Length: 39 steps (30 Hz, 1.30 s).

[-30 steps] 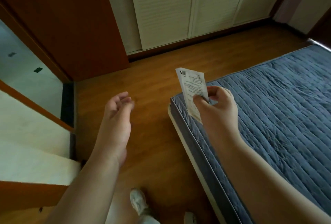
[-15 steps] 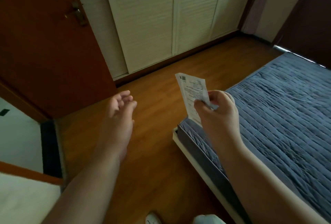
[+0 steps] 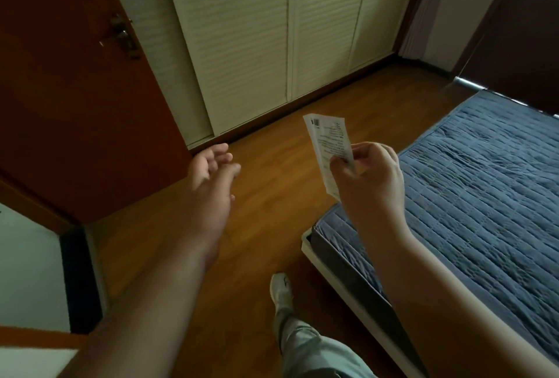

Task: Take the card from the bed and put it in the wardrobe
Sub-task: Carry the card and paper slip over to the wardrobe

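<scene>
My right hand pinches a white printed card and holds it upright above the corner of the bed, which has a blue quilted cover. My left hand is stretched forward over the wooden floor with its fingers loosely apart and nothing in it. The wardrobe stands ahead against the wall, with cream slatted doors that are closed.
A brown wooden door with a metal handle stands open at the left. My leg and a light shoe are on the floor beside the bed's white frame. A dark panel rises at the far right.
The view has tilted up and drawn nearer to the wardrobe, so more of its doors show. My foot has stepped forward. The card stays in my right hand.
</scene>
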{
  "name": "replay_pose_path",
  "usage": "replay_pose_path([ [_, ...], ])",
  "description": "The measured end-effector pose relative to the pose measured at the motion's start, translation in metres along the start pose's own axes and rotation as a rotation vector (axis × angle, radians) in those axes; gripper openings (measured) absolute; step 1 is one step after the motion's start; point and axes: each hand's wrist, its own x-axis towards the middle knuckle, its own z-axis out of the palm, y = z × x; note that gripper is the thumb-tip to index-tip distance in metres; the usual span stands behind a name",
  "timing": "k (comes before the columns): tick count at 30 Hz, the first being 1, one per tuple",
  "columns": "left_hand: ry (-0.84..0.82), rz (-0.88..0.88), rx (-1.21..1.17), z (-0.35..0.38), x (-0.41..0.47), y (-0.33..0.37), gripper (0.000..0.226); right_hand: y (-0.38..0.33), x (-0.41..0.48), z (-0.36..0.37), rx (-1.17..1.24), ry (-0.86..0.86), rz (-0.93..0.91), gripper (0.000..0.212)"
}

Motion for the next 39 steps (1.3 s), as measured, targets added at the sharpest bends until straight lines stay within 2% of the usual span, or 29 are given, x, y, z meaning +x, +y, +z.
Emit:
replay_pose_path([
  [8,-0.066,0.022,0.049,0.011,0.114,0.005,0.023,-0.007,0.088,0.066,0.059,-0.004,0.028,0.014],
  [20,-0.132,0.000,0.071,0.086,0.311,0.028,0.026,0.004,0.269,0.153,0.126,0.021,0.068,0.021],
  [32,-0.335,-0.008,0.038,0.170,0.451,0.030,0.029,0.030,0.375,0.168,0.008,0.248,0.176,0.030],
  [39,-0.489,-0.017,0.024,0.201,0.574,0.033,0.021,0.033,0.444,0.209,-0.085,0.400,0.240,0.029],
])
